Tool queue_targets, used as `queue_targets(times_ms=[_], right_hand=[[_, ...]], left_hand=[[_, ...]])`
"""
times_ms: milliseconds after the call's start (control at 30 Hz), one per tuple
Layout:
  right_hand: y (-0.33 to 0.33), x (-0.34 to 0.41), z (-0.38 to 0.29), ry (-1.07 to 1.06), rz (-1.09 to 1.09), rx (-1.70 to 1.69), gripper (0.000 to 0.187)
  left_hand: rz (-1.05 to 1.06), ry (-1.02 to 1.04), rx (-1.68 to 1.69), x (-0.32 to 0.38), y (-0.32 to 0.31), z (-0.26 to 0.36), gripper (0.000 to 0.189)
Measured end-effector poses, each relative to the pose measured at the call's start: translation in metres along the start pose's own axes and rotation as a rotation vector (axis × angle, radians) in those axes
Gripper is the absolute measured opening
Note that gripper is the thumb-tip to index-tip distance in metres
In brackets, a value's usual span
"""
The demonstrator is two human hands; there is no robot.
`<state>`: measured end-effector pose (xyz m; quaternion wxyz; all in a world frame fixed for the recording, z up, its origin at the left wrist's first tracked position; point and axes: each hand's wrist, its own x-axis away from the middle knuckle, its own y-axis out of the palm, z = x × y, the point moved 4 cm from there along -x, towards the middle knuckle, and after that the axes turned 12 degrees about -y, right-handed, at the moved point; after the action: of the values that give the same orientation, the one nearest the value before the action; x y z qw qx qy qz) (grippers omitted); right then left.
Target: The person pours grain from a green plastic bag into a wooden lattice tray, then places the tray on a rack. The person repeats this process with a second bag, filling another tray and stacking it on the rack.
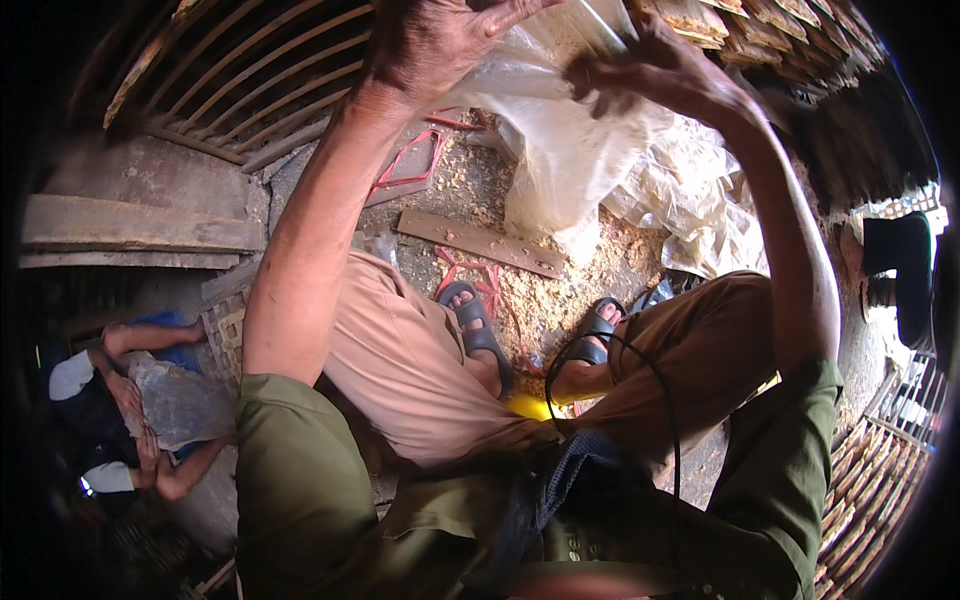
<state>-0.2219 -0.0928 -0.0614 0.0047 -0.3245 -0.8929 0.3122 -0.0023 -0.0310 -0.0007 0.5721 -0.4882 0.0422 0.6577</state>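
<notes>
My left hand (439, 45) is raised at the top edge, its thumb stretched to the right. The frame cuts off its other fingers, so any grip is hidden. A large translucent plastic sheet or bag (574, 150) hangs down between my hands, with pale brown bits showing at its upper part. Over its right side is my right hand (637, 71), blurred, with bent fingers at the plastic. Whether they hold it is unclear. Crumpled clear plastic (697, 195) lies below and to the right.
Crumbs (540, 300) litter the floor around my sandals, beside a wooden board (480, 244) and pink plastic twine (409, 161). Wooden slat racks (262, 67) stand upper left. Stacked pale brown slabs (750, 30) are upper right. A seated person (135, 405) is at left; another person's dark-clothed leg (904, 277) is at right.
</notes>
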Motion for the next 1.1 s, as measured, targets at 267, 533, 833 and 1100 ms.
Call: queue_targets(times_ms=[267,533,833,1100], right_hand=[[-0.003,-0.004,-0.029,-0.221,0.204,0.129,0.059],[-0.022,0.024,0.007,0.184,-0.167,0.262,0.034],[-0.016,0.015,0.011,0.09,-0.009,0.104,0.032],[-0.03,0.038,0.052,0.24,-0.309,0.58,0.048]], left_hand=[[-0.09,-0.057,-0.071,0.001,0.009,0.005,0.012],[-0.01,-0.339,0.087,-0.006,-0.025,-0.001,0.013],[0.037,-0.368,0.159,-0.003,-0.025,-0.01,0.013],[0.093,-0.37,0.181,-0.001,-0.056,-0.03,0.011]])
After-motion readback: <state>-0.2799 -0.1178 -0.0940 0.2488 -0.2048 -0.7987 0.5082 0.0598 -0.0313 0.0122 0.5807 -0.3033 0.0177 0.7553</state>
